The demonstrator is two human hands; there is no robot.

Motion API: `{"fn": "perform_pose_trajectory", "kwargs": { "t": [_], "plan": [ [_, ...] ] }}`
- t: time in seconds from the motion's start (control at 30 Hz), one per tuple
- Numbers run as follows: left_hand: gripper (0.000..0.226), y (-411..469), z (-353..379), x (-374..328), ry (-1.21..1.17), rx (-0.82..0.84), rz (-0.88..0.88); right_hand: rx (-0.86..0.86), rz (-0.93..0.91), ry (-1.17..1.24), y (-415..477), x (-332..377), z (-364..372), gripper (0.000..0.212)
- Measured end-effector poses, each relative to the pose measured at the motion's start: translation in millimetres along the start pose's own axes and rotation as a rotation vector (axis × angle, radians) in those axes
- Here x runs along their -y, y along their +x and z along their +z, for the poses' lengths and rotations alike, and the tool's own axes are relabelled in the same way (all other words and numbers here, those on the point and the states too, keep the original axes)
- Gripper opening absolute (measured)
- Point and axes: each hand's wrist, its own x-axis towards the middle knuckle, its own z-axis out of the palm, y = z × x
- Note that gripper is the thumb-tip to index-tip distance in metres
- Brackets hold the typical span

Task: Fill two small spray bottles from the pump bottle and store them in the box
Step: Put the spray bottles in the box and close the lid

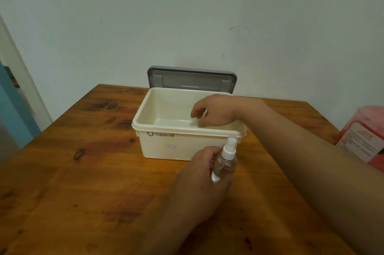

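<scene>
While the left hand [197, 175] is gripping a spray bottle [226, 159] just in front of the box [162, 146], the right hand [212, 112] is hanging over the box's open inside with its fingers curled downward. Whether those fingers are pinching anything is impossible to tell, since they are hiding whatever might be beneath them.

Judging by this, the filling seems to be finished and the storing is getting under way. The spray bottle in the left hand is wearing its white spray top and looks clear, perhaps with liquid inside, though the level is not readable. It is waiting outside the box, so at least this one is yet to go in. No second small bottle and no pump bottle are showing anywhere.

The box is sitting on the wooden table [83, 171] with its grey lid [191, 77] standing open behind it. Its visible left part is showing only bare floor; the right part is lying hidden under the right hand. A pink packet [361, 140] is sitting at the table's right edge.
</scene>
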Motion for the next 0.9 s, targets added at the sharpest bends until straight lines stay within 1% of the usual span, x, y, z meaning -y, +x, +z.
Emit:
{"fn": "perform_pose_trajectory", "kwargs": {
  "t": [0.07,0.1,0.2,0.27,0.3,0.37,0.43,0.5,0.57,0.63,0.73,0.8,0.9],
  "plan": [
    [0.045,-0.7,0.0,0.4,-0.011,0.001,-0.004,-0.156,0.002,0.138,-14.8,-2.6,-4.5,0.035],
    [0.045,-0.9,0.1,0.4,-0.017,-0.004,-0.006,-0.264,0.005,0.238,-23.5,-4.8,-4.5,0.035],
    [0.043,-1.4,0.3,0.3,-0.022,-0.015,-0.007,-0.669,-0.002,0.531,-56.4,-8.4,8.8,0.037],
    [0.043,-1.8,0.4,0.3,-0.030,-0.020,-0.010,-0.887,-0.022,0.676,-80.7,-9.7,25.2,0.035],
    [0.044,-2.1,0.5,0.2,-0.036,-0.019,-0.015,-0.955,-0.033,0.720,-92.3,-10.3,34.4,0.033],
    [0.047,-2.9,0.6,-0.9,-0.046,-0.020,-0.029,-1.041,-0.054,0.734,-114.4,-12.4,51.8,0.031],
    [0.049,-2.6,1.2,-1.8,-0.049,-0.028,-0.029,-1.063,-0.055,0.727,-132.6,-15.8,67.3,0.034],
    [0.050,-2.8,1.9,-3.4,-0.058,-0.043,-0.021,-1.030,-0.046,0.747,-146.8,-20.4,82.0,0.043],
    [0.048,-3.5,1.7,-4.9,-0.100,-0.069,-0.012,-0.971,-0.022,0.766,-156.4,-22.0,95.3,0.046],
    [0.048,-3.7,1.4,-6.2,-0.158,-0.090,-0.009,-0.870,0.010,0.780,-160.9,-19.2,104.9,0.048],
    [0.050,-3.3,2.0,-6.5,-0.236,-0.128,-0.010,-0.725,-0.006,0.769,-158.6,-10.7,111.7,0.050],
    [0.049,-3.3,2.3,-7.8,-0.277,-0.141,-0.017,-0.692,-0.034,0.751,-154.3,-4.8,112.7,0.051],
    [0.049,-2.4,1.8,-8.3,-0.362,-0.136,-0.021,-0.689,-0.018,0.724,-148.4,-1.0,110.8,0.053]
  ]
}}
